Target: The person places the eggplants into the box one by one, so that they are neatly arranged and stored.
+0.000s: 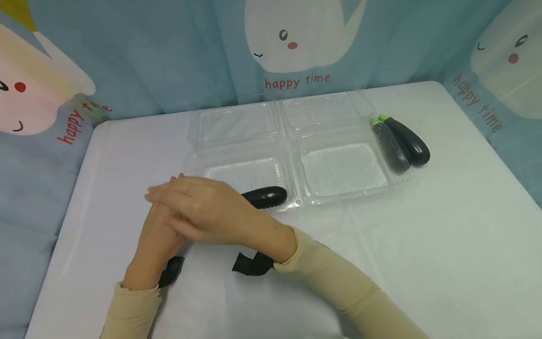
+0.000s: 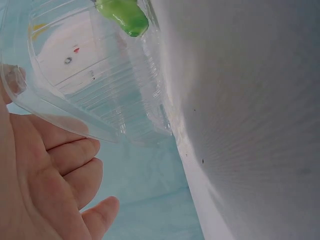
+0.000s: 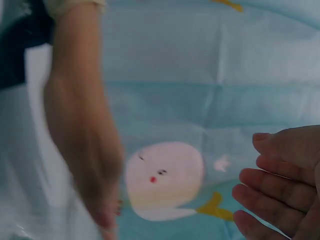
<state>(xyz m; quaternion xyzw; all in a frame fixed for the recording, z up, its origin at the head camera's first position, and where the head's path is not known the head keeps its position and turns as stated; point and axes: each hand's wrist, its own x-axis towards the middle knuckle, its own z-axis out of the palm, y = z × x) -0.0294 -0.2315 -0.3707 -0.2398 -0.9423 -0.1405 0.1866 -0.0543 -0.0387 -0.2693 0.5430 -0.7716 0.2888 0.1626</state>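
An eggplant lies near the front of the left clear plastic clamshell box, partly covered by my right hand. Its green stem end shows through the plastic in the left wrist view. My left hand is by that box's left edge, fingers loosely bent. In the left wrist view its thumb and forefinger overlap the clear rim; whether they press on it is unclear. My right hand crosses above the left one, holding nothing, its fingers relaxed in the right wrist view.
A second open clamshell box stands right of the first, both lids laid back. Beyond its right side lie two more eggplants, one partly behind clear plastic. Black straps hang at the wrists. A blue printed curtain encloses the white table.
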